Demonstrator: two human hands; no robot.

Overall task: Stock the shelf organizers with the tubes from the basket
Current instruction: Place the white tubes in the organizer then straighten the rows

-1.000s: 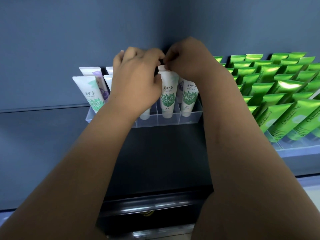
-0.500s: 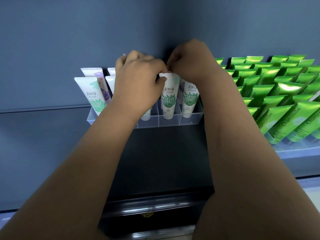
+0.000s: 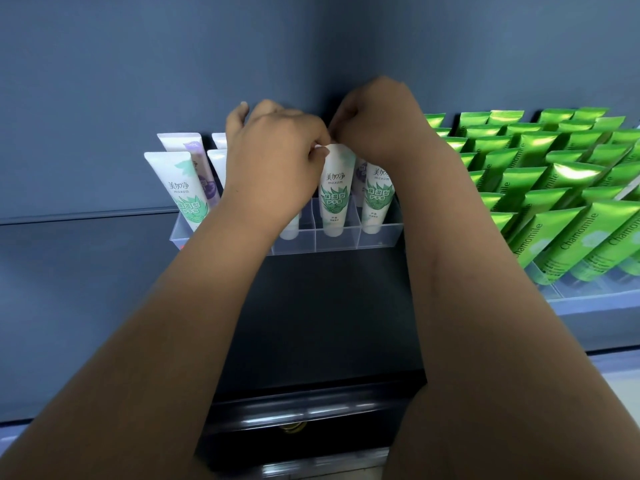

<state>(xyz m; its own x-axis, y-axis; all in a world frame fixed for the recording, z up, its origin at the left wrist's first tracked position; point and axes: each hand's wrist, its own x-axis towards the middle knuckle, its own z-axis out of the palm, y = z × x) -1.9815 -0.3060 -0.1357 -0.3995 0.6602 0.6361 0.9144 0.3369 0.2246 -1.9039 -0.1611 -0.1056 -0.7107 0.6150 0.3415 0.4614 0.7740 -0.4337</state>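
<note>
Pinching hands: the left hand [image 3: 273, 161] and the right hand [image 3: 377, 123] meet at the flat top of one white plastic tube with a green leaf print [image 3: 334, 192], their knuckles almost touching.
Left fingers: curled, with thumb and forefinger nipping the tube's top edge from the left.
Right fingers: clenched over the same top edge from the right. The fingertips are hidden behind the hand, so how they sit on the tube is unclear.
Held tube: upright and cap down in the front row of the clear acrylic divided organizer [image 3: 346, 242], in the second compartment from the right.
Neighbours: a matching white leaf-print tube [image 3: 377, 199] stands in the compartment just to the right, and another [image 3: 183, 188] leans at the far left. White tubes with a purple print [image 3: 197, 157] fill the row behind.
Organizer: it stands on a dark shelf [image 3: 329, 306] against a blue-grey wall [image 3: 138, 64].
Green tubes: many glossy green tubes marked Chamomile [image 3: 554, 188] lean in packed rows to the right, well apart from the hands.
Below: a black drawer front [image 3: 311, 434] with a brass-coloured pull sits under the shelf edge.
</note>
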